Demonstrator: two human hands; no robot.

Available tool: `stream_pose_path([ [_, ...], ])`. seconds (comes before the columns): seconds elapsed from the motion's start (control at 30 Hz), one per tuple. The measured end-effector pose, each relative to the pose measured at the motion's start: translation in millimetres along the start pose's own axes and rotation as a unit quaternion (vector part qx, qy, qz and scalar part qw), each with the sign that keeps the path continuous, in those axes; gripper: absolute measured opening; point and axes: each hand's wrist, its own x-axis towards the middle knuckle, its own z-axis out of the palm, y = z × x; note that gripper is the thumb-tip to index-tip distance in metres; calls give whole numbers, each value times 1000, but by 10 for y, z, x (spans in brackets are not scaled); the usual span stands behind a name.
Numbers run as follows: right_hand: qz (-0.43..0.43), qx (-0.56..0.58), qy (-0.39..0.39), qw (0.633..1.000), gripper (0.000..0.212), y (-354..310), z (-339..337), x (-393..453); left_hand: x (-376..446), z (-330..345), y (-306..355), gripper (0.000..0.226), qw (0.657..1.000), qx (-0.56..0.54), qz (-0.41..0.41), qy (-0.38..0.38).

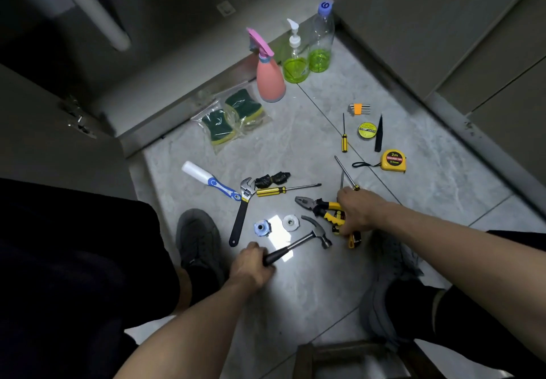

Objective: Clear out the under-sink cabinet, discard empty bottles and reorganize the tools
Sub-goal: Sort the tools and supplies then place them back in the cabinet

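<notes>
Hands: left (pixel 251 266) grips hammer (pixel 298 244), right (pixel 359 211) holds screwdrivers (pixel 345 173).

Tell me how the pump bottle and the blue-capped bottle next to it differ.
The pump bottle is shorter and squatter; the blue-capped bottle is taller and slimmer. The pump bottle has a white pump top, the blue-capped bottle a screw cap marked 6. Both are clear, upright, and hold some green liquid at the bottom.

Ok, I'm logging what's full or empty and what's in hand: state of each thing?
Clear bottle: upright, capped, part full.
Pump bottle: upright, part full.
Spray bottle: upright, opaque.
Hammer: gripped by left hand.
Pliers: handles under right hand.
Sponges: bagged.
</notes>
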Motion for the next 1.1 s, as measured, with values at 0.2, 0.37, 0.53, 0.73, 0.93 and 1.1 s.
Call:
stream_pose_path([
  [0.2,29,51,59,997,61,59,-217,33,-170,-286,112,32,992,20,121,-30],
  [0.37,95,196,184,959,52,181,-590,171,-61,-730,168,55,987,32,158,25],
  [0.53,175,327,258,892,40,366,-883,367,427,-1054,349,22,983,-87,115,114],
  [0.73,219,385,244,863,38,477,-838,660,1140,-1065,1068,27,929,-335,-63,146],
  [0.93,198,367,191,889,43,500,-661,996,1712,-1043,1409,36,877,-428,-154,154],
  [1.1,170,328,191,910,47,462,-684,1196,1868,-978,1500,37,923,-343,-122,126],
])
